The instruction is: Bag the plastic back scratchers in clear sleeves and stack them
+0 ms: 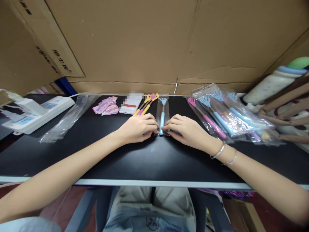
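Observation:
A blue back scratcher (162, 113) lies inside a narrow clear bag (166, 111) in the middle of the black table (120, 154). My left hand (137, 128) and my right hand (187, 130) meet at the bag's near end, fingertips pinching it from both sides. Three loose scratchers with yellow and pink heads (147, 103) lie just left of the bag. A pile of bagged blue and pink scratchers (224, 114) sits to the right of my right hand. Two bracelets circle my right wrist.
A stack of empty clear bags (70, 117) lies at left, next to a white power strip (36, 112). Small pink cards (107, 105) and a white phone (130, 104) rest near the back. Cardboard walls (154, 42) close the back. A bottle (275, 83) stands at right.

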### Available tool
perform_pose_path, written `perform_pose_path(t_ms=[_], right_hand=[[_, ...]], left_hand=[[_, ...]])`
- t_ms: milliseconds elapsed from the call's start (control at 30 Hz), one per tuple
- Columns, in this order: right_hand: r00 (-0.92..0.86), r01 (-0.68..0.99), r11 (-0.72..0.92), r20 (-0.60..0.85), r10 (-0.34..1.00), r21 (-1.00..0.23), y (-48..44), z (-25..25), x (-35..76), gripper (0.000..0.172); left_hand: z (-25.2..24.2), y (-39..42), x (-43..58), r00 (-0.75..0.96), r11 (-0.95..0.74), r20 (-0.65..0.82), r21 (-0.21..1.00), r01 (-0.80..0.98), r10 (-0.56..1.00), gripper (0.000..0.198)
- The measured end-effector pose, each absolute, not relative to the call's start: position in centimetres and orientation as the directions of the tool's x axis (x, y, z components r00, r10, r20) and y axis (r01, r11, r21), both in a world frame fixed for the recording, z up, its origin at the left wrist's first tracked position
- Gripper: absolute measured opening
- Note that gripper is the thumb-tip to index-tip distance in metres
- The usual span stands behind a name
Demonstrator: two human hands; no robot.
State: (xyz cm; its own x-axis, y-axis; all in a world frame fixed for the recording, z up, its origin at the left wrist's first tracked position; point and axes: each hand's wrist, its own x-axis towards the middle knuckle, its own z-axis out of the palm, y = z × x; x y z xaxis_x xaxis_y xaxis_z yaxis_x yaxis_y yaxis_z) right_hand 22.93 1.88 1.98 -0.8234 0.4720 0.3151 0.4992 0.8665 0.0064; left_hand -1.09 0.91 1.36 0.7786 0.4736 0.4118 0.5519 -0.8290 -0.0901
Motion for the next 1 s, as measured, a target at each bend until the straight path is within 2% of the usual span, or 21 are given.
perform_pose_path(t_ms=[167, 400, 1000], right_hand=[[-0.818, 0.508, 0.861, 0.306, 0.488, -0.017, 1.9, 2.0, 23.1, 0.025], [-0.818, 0.519, 0.854, 0.271, 0.507, -0.032, 1.8, 2.4, 23.4, 0.027], [-0.851, 0.5, 0.864, 0.154, 0.503, -0.059, 1.6, 3.3, 23.8, 0.033]], left_hand=[[1.2, 0.9, -0.9, 0.765, -0.814, 0.403, -0.077, 0.576, 0.503, 0.022], [0.7, 1.0, -1.1, 0.699, -0.758, 0.474, -0.096, 0.645, 0.535, 0.022], [1.1, 1.1, -1.2, 0.761, -0.822, 0.439, -0.08, 0.563, 0.479, 0.024]])
